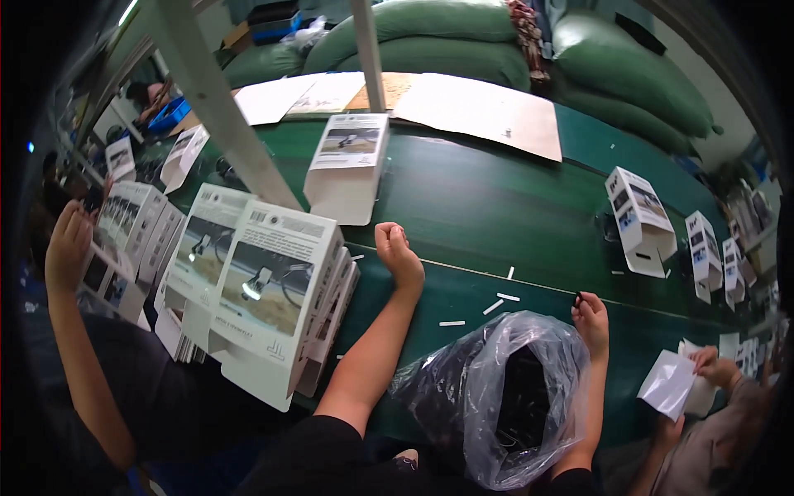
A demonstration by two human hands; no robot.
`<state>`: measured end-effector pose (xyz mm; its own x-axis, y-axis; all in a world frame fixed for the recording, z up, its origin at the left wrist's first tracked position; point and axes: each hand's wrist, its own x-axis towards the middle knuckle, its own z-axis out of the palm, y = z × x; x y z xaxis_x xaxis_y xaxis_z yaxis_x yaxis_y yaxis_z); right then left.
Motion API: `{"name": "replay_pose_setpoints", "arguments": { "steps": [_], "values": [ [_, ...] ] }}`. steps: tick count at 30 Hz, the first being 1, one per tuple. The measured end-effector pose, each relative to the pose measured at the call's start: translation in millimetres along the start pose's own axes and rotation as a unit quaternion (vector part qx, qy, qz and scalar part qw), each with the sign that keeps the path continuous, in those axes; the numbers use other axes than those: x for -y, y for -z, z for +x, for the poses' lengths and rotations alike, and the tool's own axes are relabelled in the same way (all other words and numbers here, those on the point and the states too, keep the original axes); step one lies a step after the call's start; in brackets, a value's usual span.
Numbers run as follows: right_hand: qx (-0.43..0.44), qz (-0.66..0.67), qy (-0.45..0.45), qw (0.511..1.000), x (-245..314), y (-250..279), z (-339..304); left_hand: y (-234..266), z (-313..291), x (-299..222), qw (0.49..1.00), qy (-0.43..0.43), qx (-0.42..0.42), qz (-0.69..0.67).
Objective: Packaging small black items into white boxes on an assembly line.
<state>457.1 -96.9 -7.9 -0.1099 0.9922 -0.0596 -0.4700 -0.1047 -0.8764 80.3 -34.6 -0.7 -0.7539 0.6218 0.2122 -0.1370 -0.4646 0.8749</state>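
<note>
My left hand [399, 255] is closed above the green table [463, 198], beside a stack of white printed boxes [269, 285]. What its fingers hold, if anything, is hidden. Fingertips of my right hand [592, 324] pinch a small black piece [577, 299] whose kind I cannot make out. That hand is just beyond the rim of a clear plastic bag [475, 388], which stands with its mouth open and black contents inside. Several thin white strips [452, 323] lie between my hands. A white box [346, 157] with an extended flap lies farther off, past my left hand.
At the left a co-worker's hand [70, 244] is raised near more boxes [132, 215]. A co-worker's hand [718, 368] at the right handles a white sheet [667, 384]. More boxes [638, 215] stand right. A grey post [223, 107] rises at left, before green sacks [430, 50].
</note>
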Motion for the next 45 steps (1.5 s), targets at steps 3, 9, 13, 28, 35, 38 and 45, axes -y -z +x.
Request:
{"name": "replay_pose_setpoints", "arguments": {
  "steps": [3, 9, 13, 28, 35, 38, 45],
  "values": [
    [-0.009, 0.001, 0.02, 1.0, -9, -6, -8, 12, 10, 2, 0.995, 0.044, -0.078, -0.035],
    [-0.013, 0.009, 0.036, 0.999, -14, -4, -14, 9, 22, -2, 0.969, 0.072, -0.21, -0.105],
    [-0.007, 0.021, 0.035, 0.999, -15, -3, -13, 17, 41, -2, 0.959, 0.127, -0.181, -0.175],
    [0.211, -0.412, 0.104, 0.88, 56, -242, 38, 42, 47, 10, 0.934, 0.311, 0.09, -0.15],
    [0.209, -0.665, 0.288, 0.656, -72, -321, 160, 22, 43, 11, 0.926, 0.32, 0.114, -0.164],
    [0.197, -0.675, 0.263, 0.661, -96, -335, 173, 28, 51, 19, 0.924, 0.324, 0.12, -0.166],
    [0.193, -0.726, 0.241, 0.615, -104, -320, 188, 24, 53, 27, 0.912, 0.323, 0.192, -0.163]
  ]
}}
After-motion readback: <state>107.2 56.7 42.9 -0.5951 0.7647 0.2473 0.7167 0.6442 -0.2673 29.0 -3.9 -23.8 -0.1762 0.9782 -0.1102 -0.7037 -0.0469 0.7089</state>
